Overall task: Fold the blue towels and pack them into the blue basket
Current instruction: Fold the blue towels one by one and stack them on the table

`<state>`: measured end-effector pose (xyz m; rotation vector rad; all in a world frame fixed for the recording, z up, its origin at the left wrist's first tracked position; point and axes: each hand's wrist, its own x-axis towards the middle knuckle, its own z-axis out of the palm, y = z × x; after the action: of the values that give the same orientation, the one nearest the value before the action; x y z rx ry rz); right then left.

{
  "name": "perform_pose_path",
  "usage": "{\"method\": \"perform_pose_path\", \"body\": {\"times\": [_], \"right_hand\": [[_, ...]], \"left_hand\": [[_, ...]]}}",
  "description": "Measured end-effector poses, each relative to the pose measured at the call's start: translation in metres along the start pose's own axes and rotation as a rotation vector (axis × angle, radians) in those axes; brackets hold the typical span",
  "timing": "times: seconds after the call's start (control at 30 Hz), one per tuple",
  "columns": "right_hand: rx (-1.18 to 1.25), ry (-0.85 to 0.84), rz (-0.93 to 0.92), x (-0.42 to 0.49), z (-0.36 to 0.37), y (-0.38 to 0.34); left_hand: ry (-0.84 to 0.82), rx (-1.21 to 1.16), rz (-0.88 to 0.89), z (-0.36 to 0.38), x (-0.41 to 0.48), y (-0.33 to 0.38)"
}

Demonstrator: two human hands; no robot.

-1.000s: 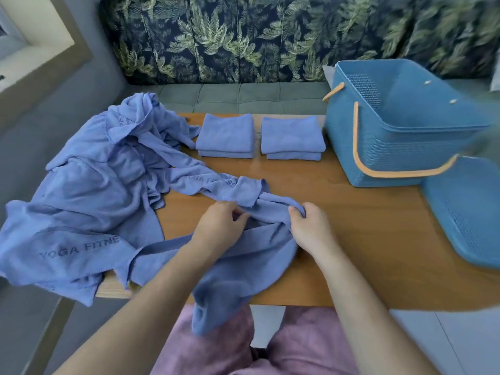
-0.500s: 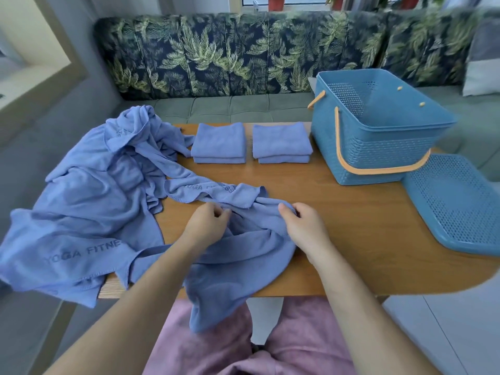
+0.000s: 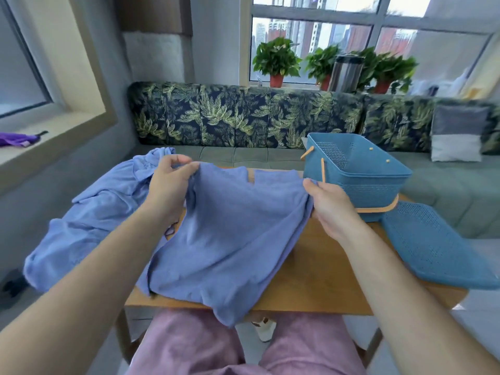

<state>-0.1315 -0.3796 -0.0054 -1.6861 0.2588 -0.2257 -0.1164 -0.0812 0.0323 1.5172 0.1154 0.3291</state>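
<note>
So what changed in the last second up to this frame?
Both hands raised the blue towel off the table and pulled it apart. The left hand and right hand now pinch its top edge, spreading it, with its lower end draped over the table's near edge. The head camera also tilted up. The blue basket, the lid and the heap of unfolded towels stayed put.

My left hand and right hand, a moment ago low on the tabletop and close together over a bunched towel, are now raised and further apart. Each pinches an upper corner, so the towel hangs spread open between them instead of lying crumpled. My head has lifted too, bringing the window and potted plants into view.
</note>
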Motion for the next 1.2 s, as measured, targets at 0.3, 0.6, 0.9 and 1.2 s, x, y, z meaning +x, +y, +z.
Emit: {"method": "perform_pose_path", "body": {"times": [0.3,0.6,0.9,1.2], "right_hand": [[-0.243,0.099,-0.137,-0.013,-0.041,-0.081],[0.084,-0.211,-0.142,-0.056,-0.059,-0.126],[-0.047,-0.108,-0.263,-0.046,-0.072,-0.135],[-0.19,0.014,-0.221,0.029,-0.041,-0.145]], "left_hand": [[-0.149,-0.065,0.004,-0.016,-0.016,0.063],[-0.164,-0.029,0.166,-0.033,-0.009,0.076],[-0.146,0.125,0.25,-0.024,0.009,0.094],[-0.14,0.265,0.126,0.015,0.093,0.084]]}}
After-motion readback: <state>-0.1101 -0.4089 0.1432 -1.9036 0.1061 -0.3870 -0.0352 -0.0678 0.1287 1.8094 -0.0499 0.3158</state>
